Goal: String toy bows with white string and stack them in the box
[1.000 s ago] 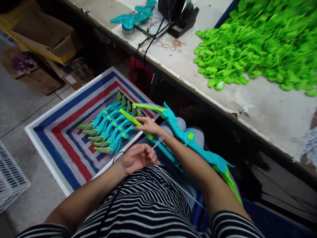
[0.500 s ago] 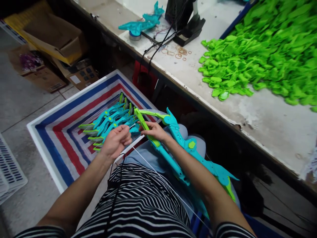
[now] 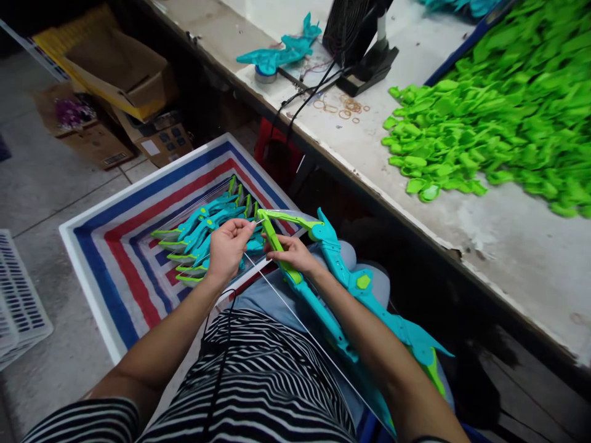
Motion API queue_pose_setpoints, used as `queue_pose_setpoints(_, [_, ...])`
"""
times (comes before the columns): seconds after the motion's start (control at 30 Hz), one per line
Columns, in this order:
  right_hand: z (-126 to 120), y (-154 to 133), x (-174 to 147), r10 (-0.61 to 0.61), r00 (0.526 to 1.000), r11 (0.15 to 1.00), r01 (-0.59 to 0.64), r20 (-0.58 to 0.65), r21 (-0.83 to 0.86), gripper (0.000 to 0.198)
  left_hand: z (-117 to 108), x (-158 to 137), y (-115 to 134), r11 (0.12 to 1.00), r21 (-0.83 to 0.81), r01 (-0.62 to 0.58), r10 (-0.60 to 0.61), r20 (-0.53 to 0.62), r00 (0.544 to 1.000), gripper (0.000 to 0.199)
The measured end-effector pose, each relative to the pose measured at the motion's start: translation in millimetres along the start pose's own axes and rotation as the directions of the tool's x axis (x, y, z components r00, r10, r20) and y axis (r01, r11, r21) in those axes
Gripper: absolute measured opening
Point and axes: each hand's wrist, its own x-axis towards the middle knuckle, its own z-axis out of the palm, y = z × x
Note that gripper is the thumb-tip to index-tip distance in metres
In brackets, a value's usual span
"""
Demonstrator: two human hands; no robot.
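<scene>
My left hand [image 3: 229, 246] pinches the end of a white string [image 3: 295, 307] close to a bright green plastic tip. The string runs slack across my lap towards the lower right. My right hand [image 3: 292, 252] is closed around the green arm [image 3: 273, 239] of a teal and green plastic piece, which looks like a toy bow. Beside it on my lap lies another long teal section [image 3: 364, 283] with green ends; I cannot tell whether the two are joined. Several similar teal and green pieces [image 3: 198, 227] lie in rows in the striped tray [image 3: 115, 271] at my left.
On the white worktable [image 3: 508, 258] are a large heap of green plastic parts [image 3: 498, 123], rubber bands [image 3: 348, 107], a teal piece [image 3: 281, 55] and a black device with cables [image 3: 351, 37]. Cardboard boxes [image 3: 120, 74] and a white basket [image 3: 23, 301] stand on the floor.
My left hand has moved up and right, bringing the string end to the green tip. My right hand keeps its grip on the green arm. The whole view has shifted slightly.
</scene>
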Motion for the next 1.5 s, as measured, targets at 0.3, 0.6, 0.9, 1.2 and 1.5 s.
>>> queue_pose_setpoints(0.3, [4,3,1,-0.036,0.999,0.999,0.037,0.006,-0.036,0.031,5,0,-2,0.995,0.065,-0.078,0.073,0.077,0.994,0.025])
queue_pose_setpoints(0.6, [11,-13,0,-0.356,0.932,0.858,0.302,-0.059,-0.416,0.048,-5,8,-3,0.992,0.099,-0.072,0.063,0.089,0.994,0.030])
queue_pose_setpoints(0.9, [19,-59,29,-0.532,0.846,0.734,0.433,-0.046,-0.523,0.022,-9,9,-10,0.995,0.084,-0.062,0.056,0.070,0.996,0.029])
queue_pose_setpoints(1.2, [18,-64,33,-0.508,0.861,0.719,0.416,-0.013,-0.556,0.014,-11,10,-10,0.995,0.084,-0.049,0.041,0.092,0.995,0.031])
queue_pose_setpoints(1.5, [-18,-80,52,-0.669,0.713,0.571,0.310,-0.212,-0.760,0.014,-17,19,-26,0.772,0.420,-0.477,0.406,0.252,0.879,0.011])
